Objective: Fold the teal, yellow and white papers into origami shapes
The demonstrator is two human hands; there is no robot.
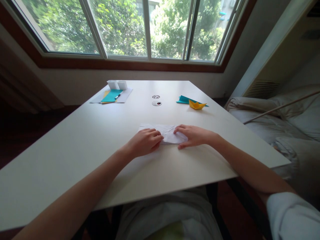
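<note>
White table [75, 140] fills the view, set below a wide window [125, 30] with green trees outside. At the table's middle lies a folded white paper [168, 132]. Both hands press down on it: the left hand [145, 141] rests with fingers curled on its left part, and the right hand [192, 136] lies flat, fingers spread, on its right part. Farther back sit a yellow paper boat [197, 105] on a teal sheet [185, 99], and to the left a pen [117, 96] on teal paper [111, 96].
</note>
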